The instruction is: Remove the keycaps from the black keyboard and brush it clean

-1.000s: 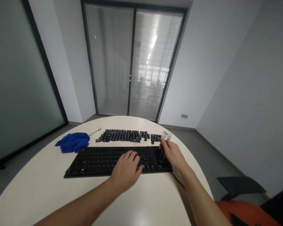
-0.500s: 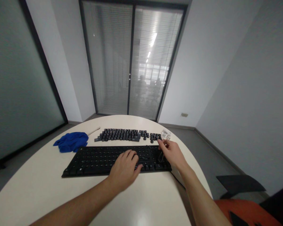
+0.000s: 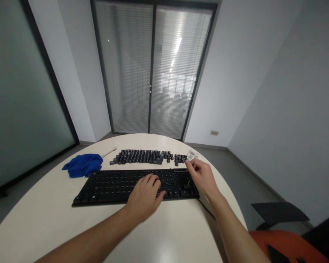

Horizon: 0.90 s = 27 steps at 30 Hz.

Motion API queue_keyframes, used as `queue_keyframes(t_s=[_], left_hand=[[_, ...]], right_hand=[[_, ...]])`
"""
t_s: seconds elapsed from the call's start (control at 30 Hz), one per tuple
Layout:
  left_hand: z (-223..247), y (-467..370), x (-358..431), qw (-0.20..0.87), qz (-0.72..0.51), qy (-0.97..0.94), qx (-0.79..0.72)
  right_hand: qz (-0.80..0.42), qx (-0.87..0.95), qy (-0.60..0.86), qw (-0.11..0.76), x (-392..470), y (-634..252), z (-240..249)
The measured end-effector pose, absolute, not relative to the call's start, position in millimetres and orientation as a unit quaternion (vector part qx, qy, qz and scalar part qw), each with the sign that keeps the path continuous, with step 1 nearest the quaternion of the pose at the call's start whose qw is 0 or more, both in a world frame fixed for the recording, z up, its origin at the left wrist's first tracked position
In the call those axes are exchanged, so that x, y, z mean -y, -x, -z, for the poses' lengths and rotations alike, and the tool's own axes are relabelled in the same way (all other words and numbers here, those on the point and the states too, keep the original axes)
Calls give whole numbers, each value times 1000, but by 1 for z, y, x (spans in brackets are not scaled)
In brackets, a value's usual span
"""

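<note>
Your right hand (image 3: 201,177) has its fingers pinched together on a wire keycap puller (image 3: 187,183); its prongs reach down and near to the right end of the keyboard (image 3: 112,184), which lies left-to-right across the table (image 3: 57,215). Your left hand (image 3: 143,195) rests on its middle, loosely spread, gripping nothing.

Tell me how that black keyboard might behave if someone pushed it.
The keyboard lies flat and wide, so it would probably slide, not tip. Its straight edges suggest stiffness. The cord by its right end might drag.
</note>
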<state>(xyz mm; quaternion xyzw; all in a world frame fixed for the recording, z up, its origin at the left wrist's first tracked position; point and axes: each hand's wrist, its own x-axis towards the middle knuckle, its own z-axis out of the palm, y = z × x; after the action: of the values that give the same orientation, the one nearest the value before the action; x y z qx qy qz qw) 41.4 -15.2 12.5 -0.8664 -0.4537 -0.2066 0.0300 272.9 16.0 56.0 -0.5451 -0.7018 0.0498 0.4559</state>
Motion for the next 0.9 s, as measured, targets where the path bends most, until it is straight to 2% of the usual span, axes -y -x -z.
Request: queue_keyframes(t_s=[0.63, 0.9], left_hand=[[-12, -41, 15, 25, 222, 866, 448], [-10, -41, 15, 30, 218, 865, 451]], right_hand=[[-71, 737, 486, 464, -15, -268, -55], [-37, 741, 494, 453, -13, -269, -56]])
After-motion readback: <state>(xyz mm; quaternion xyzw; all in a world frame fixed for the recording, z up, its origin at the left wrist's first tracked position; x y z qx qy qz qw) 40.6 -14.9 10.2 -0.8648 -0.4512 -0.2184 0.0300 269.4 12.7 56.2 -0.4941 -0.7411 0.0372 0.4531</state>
